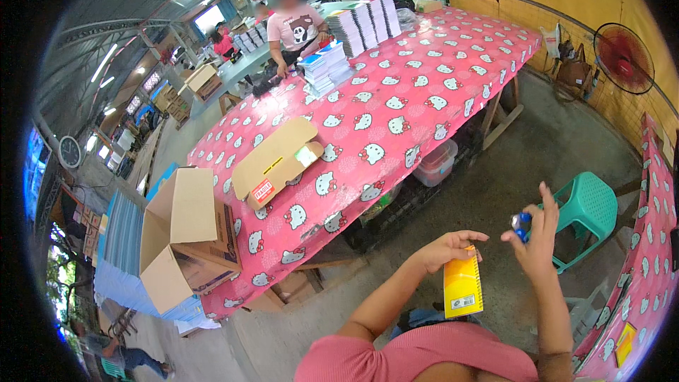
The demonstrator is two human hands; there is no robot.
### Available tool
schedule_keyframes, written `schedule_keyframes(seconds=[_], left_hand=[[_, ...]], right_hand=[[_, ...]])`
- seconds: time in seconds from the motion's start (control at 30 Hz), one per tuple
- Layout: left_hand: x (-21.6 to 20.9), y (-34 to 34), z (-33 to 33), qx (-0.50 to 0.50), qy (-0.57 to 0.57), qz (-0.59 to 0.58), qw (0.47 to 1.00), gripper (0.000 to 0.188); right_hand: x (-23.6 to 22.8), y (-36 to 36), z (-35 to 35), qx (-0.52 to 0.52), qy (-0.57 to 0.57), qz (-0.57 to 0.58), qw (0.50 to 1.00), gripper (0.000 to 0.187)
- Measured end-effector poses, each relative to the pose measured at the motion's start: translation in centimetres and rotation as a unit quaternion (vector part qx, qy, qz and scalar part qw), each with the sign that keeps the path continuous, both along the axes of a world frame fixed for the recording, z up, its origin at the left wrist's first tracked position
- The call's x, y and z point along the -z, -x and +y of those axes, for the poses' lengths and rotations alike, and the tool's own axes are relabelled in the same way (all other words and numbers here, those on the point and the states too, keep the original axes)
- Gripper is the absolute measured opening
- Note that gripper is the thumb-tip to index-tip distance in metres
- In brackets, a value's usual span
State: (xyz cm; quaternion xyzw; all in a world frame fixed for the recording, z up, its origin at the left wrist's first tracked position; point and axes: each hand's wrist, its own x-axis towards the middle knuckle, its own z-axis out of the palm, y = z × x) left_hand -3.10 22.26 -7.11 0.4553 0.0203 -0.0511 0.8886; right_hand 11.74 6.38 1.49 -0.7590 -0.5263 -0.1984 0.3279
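Observation:
My left hand pinches the top of a small yellow spiral notebook, which hangs upright in front of my body. Its wire coil runs down the right side and a white label is near its lower edge. To the right, my right hand is raised with some fingers stretched up. Between its thumb and a finger sits a small blue object with a clear, shiny round part; its exact kind I cannot make out. The two hands are apart.
A pink patterned table bears an open carton, a flat cardboard box and notebook stacks. A person stands beyond it. A green stool is at right, beside another pink table with a yellow notebook.

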Motion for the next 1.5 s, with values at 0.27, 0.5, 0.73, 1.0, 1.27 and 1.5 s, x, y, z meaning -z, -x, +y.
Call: schedule_keyframes(seconds=[0.27, 0.5, 0.73, 1.0, 1.27, 1.5], left_hand=[[0.4, 1.3, 0.7, -0.047, 0.011, 0.009, 0.999, 0.045], [0.0, 1.6, 0.1, -0.12, 0.001, 0.007, 0.993, 0.05], [-1.1, 0.4, 0.4, -0.098, -0.004, 0.015, 0.995, 0.046], [0.5, -1.4, 0.0, -0.03, 0.005, 0.014, 0.999, 0.04], [0.0, -2.0, -0.2, -0.023, -0.003, 0.03, 0.999, 0.042], [-0.5, -1.6, 0.0, -0.077, 0.002, 0.044, 0.996, 0.042]], right_hand=[[-3.2, -0.4, 2.3, -0.033, -0.026, -0.053, 0.998, 0.065], [2.9, -0.1, -2.8, 0.026, 0.146, -0.002, 0.989, 0.07], [2.5, -1.3, -2.3, 0.032, -0.002, 0.029, 0.999, 0.07], [3.7, -1.7, -3.0, 0.043, -0.034, 0.112, 0.992, 0.063], [-0.6, -4.4, -1.2, 0.034, 0.019, 0.052, 0.998, 0.058], [-15.7, -6.7, 8.1, 0.001, 0.01, -0.024, 1.0, 0.058]])
